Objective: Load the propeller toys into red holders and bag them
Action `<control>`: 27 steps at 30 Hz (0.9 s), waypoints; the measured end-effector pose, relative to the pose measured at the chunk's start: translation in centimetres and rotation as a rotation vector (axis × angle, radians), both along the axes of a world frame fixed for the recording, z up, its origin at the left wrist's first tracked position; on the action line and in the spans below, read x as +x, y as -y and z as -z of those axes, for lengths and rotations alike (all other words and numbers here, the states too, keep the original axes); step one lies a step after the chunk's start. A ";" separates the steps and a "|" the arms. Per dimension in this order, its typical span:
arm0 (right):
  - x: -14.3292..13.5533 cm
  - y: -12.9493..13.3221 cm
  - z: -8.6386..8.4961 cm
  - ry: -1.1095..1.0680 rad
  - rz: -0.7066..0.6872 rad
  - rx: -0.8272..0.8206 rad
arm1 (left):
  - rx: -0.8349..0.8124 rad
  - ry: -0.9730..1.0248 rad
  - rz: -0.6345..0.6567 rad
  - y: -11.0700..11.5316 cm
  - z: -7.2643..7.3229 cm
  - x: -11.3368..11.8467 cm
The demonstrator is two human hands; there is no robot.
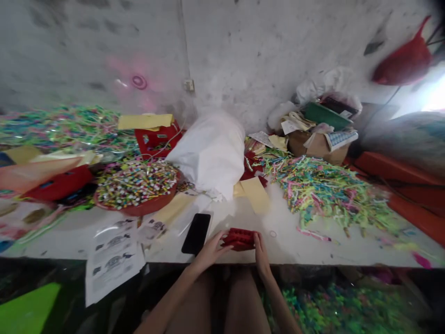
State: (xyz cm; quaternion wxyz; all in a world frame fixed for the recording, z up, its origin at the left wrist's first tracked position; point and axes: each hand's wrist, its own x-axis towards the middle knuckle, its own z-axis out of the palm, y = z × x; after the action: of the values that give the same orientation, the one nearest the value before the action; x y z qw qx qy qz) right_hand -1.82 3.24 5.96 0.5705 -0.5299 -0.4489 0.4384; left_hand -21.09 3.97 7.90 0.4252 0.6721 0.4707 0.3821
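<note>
A small dark red block-like piece point(239, 237), with a row of notches along its top, is held at the front edge of the white table point(285, 241). My left hand point(216, 248) grips its left end with bent fingers. On the opposite end, my right hand point(260, 248) is closed with thumb and fingers. What the piece is exactly, I cannot make out. Just left of my left hand lies a black phone point(196, 233). A thin ring point(273, 234) rests to the right of my right hand.
A red bowl point(139, 209) heaped with small colourful pieces stands left. Behind the phone is a large white sack point(212, 153). Colourful strips point(323, 190) pile up on the right. Printed sheets point(113, 260) overhang the front edge. Yellow paper point(256, 195) lies before the sack.
</note>
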 end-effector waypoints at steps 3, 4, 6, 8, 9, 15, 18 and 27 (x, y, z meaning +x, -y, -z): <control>1.4 -1.0 1.5 0.012 0.026 0.015 | -0.013 0.026 0.031 -1.3 1.1 1.6; 1.6 -1.2 1.8 0.014 0.027 0.020 | -0.003 0.038 0.034 -1.5 1.4 2.0; 1.7 -1.6 2.1 0.010 0.006 0.020 | 0.015 0.054 0.039 -1.6 1.7 2.6; 1.7 -1.8 2.1 0.009 -0.035 0.013 | 0.009 0.039 0.022 -1.4 1.8 2.9; 1.6 -1.8 2.0 0.007 -0.058 0.012 | 0.001 0.026 0.002 -1.2 1.8 3.0; 1.4 -1.9 1.6 -0.101 -0.130 -0.008 | 0.029 0.009 -0.109 -0.4 2.5 3.1; 2.0 -2.2 1.9 -0.136 -0.079 -0.011 | -0.008 0.061 -0.128 -0.3 3.1 3.1; 2.5 -1.9 3.1 -0.083 -0.064 0.039 | -0.120 0.221 -0.110 -0.8 4.9 4.2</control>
State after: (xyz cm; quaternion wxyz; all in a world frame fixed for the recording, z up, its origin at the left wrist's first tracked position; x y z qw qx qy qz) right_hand 0.70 5.11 2.90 0.5846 -0.4854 -0.4499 0.4693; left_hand -16.90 4.73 2.97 0.4923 0.5723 0.4793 0.4477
